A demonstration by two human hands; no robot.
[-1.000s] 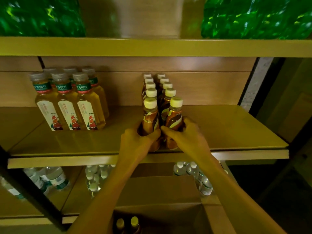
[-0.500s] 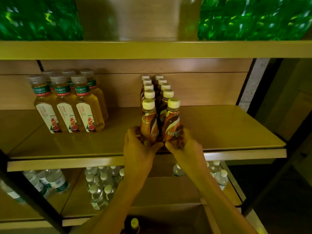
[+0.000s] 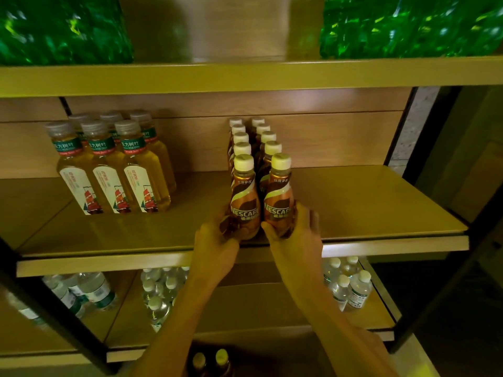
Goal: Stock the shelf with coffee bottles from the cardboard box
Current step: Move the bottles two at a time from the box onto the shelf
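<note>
Two rows of brown Nescafé coffee bottles with cream caps stand on the middle shelf (image 3: 367, 213), running back to the wall. My left hand (image 3: 215, 240) wraps the base of the front left coffee bottle (image 3: 243, 194). My right hand (image 3: 295, 235) wraps the base of the front right coffee bottle (image 3: 279, 194). Both front bottles stand upright near the shelf's front edge with labels facing me. At the bottom, two more coffee bottles (image 3: 211, 361) show their caps in the dark cardboard box (image 3: 272, 360).
Several yellow tea bottles (image 3: 109, 170) stand at the left of the same shelf. Green wrapped packs (image 3: 408, 25) sit on the top shelf. Water bottles (image 3: 347, 284) fill the lower shelf. A black frame post (image 3: 424, 137) bounds the right side.
Both hands have slid lower and nearer the shelf's front edge on the two front bottles. The labels now face me. The view has shifted slightly.
</note>
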